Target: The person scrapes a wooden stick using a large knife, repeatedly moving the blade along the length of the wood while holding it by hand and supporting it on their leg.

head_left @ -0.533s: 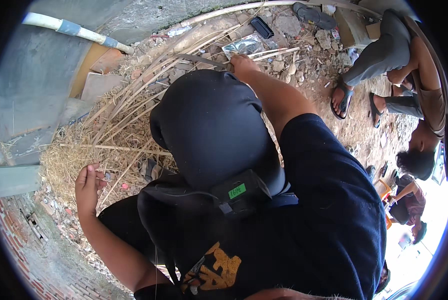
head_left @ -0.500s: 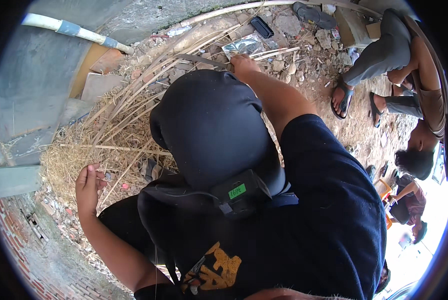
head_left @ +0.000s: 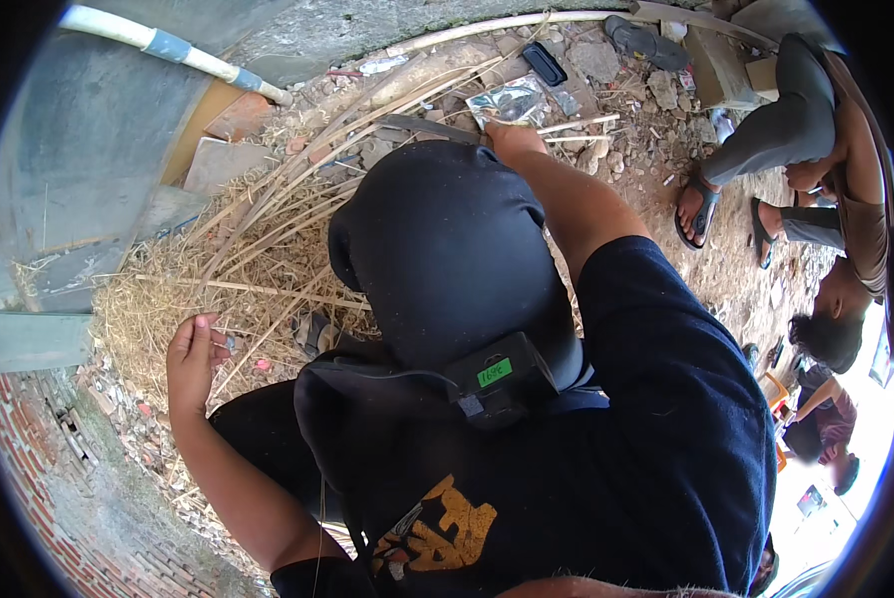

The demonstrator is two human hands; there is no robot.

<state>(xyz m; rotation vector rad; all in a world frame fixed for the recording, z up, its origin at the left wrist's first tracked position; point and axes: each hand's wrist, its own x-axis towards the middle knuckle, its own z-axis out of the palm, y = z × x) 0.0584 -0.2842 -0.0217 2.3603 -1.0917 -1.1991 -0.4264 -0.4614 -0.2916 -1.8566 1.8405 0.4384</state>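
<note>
My left hand (head_left: 194,361) is raised over the straw at the left, thumb and fingertips pinched together. What they hold, if anything, is too fine to make out. At the top middle my right hand (head_left: 514,141) is closed at the end of a long flat grey blade (head_left: 429,127), which points left; its handle is hidden. Beside that hand lies a shiny plastic packet (head_left: 510,103). Long pale bamboo strips (head_left: 298,214) stretch across the straw between my hands. A dark rounded shape (head_left: 447,239) with a small black box (head_left: 507,379) hides the middle.
Straw (head_left: 148,309) and rubble cover the ground. A black tray-like piece (head_left: 545,64) and a dark sandal (head_left: 646,43) lie farther off. Leaning panels (head_left: 78,159), a pale pipe (head_left: 168,45) and a brick wall (head_left: 28,448) border the left. Other people (head_left: 856,199) sit at the right.
The whole view has shifted slightly, so most things appear a little farther right. My left hand stays pinched over the straw, and my right hand stays at the blade.
</note>
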